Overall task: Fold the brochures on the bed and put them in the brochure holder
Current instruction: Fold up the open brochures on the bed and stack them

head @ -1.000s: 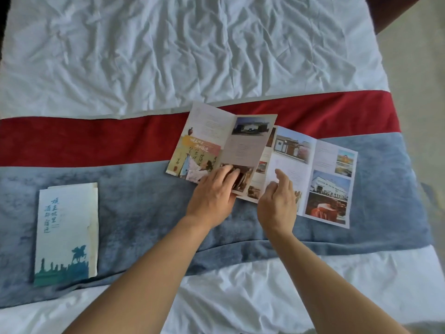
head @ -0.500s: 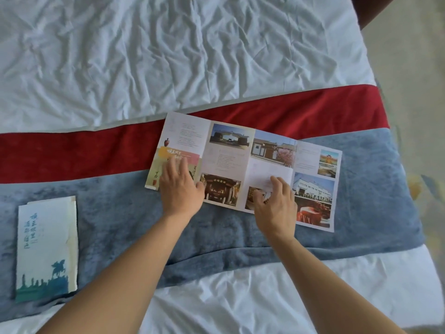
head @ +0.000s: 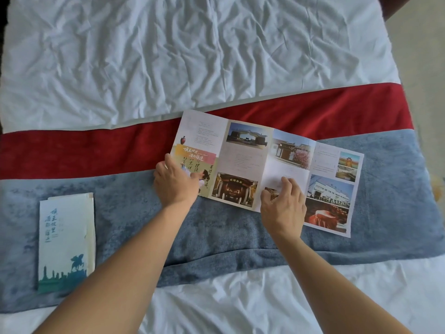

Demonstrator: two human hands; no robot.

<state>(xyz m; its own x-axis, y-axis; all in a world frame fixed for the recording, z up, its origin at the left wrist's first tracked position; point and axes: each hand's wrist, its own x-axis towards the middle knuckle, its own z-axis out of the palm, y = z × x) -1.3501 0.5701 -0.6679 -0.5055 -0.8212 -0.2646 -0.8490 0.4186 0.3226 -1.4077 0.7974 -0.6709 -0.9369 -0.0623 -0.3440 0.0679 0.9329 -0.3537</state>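
A colourful brochure (head: 243, 155) lies unfolded across the red and blue bands of the bed, showing several photo panels. My left hand (head: 174, 182) is at its left edge, thumb on the printed page and fingers along the edge, pinching the outer panel. My right hand (head: 283, 203) rests on the lower part of the third panel, bent fingertips pressing the paper down. A folded brochure stack (head: 66, 239) with a white and teal cover lies on the blue blanket at the far left. No brochure holder is in view.
The blue blanket (head: 216, 232) and the red band (head: 84, 153) run across the bed, with wrinkled white sheet (head: 192, 49) beyond and in front. The bed's right edge and the floor (head: 428, 68) are at the right.
The left panels were opened out until the brochure lay flat. My left hand then slid from the top of the left panel to its outer edge. My right hand stayed pressing near the middle.
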